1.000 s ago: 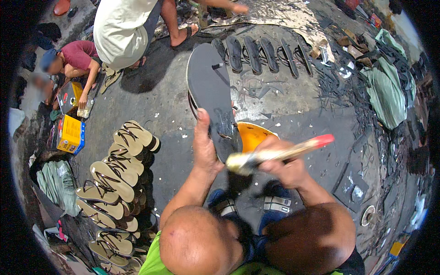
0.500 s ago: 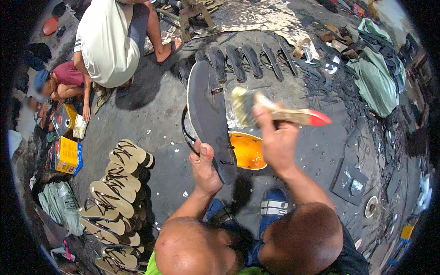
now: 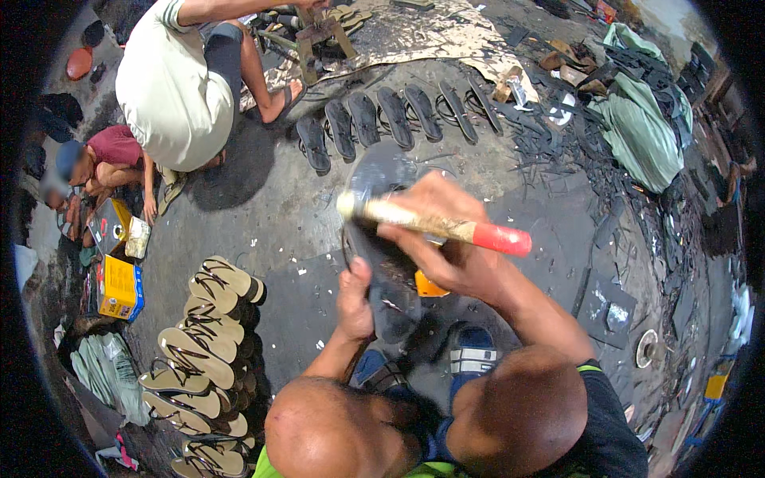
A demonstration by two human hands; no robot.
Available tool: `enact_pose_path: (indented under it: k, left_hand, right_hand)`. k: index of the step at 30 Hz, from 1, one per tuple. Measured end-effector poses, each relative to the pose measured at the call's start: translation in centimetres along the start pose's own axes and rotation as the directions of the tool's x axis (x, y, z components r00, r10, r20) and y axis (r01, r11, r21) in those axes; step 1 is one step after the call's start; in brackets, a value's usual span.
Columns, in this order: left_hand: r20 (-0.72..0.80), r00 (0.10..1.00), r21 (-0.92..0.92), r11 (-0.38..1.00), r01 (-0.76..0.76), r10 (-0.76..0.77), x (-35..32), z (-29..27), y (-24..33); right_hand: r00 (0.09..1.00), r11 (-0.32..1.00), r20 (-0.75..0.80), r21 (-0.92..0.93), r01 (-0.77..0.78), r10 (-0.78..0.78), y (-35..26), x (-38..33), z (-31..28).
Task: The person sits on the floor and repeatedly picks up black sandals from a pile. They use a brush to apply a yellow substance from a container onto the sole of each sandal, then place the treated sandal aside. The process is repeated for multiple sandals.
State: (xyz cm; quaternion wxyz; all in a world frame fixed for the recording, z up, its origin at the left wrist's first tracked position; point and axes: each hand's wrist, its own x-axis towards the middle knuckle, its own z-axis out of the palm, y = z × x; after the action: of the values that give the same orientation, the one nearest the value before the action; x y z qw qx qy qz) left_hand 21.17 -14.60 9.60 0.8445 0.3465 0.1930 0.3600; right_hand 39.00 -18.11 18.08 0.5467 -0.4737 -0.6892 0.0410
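Observation:
My left hand (image 3: 353, 307) is closed around the side of a dark flip-flop sole (image 3: 381, 169), holding it up in front of my knees. The sole's far end looks shiny and wet. In my right hand (image 3: 446, 239) is a paintbrush (image 3: 500, 238) with a red-tipped wooden handle. Its pale bristle end lies over the sole's left edge and is blurred by motion, so contact is hard to tell. Part of the flip-flop's strap shows at its left. Behind my right wrist, an orange-yellow bowl (image 3: 430, 285) is mostly hidden.
Dark flip-flops (image 3: 392, 118) stand in a row beyond my hands. Beige flip-flops (image 3: 199, 354) are piled at left, near a yellow-and-blue tin (image 3: 121, 288). Two people (image 3: 177, 95) crouch at the far left. Black scraps (image 3: 570, 147) and a green sack (image 3: 637, 135) lie at right.
The brush has swung left and onto or over the flip-flop, which has tilted and now has a shiny patch. My right hand now covers most of the bowl. The pale-shirted person has stretched an arm out.

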Motion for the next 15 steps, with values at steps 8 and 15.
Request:
enact_pose_path:
  k: [8, 15]
  left_hand:
    - [0.035, 0.997, -0.003, 0.997, 0.072, -0.072, -0.3, -1.3, 0.8]
    - [0.048, 0.985, 0.191, 0.97, 0.154, -0.166, -0.6, -2.0, 0.7]
  right_hand:
    - [0.964, 0.972, -0.15, 0.117, -0.201, 0.218, 3.2, -1.0, 0.5]
    - [0.926, 0.95, -0.242, 0.196, -0.244, 0.289, 1.2, -1.3, 1.6]
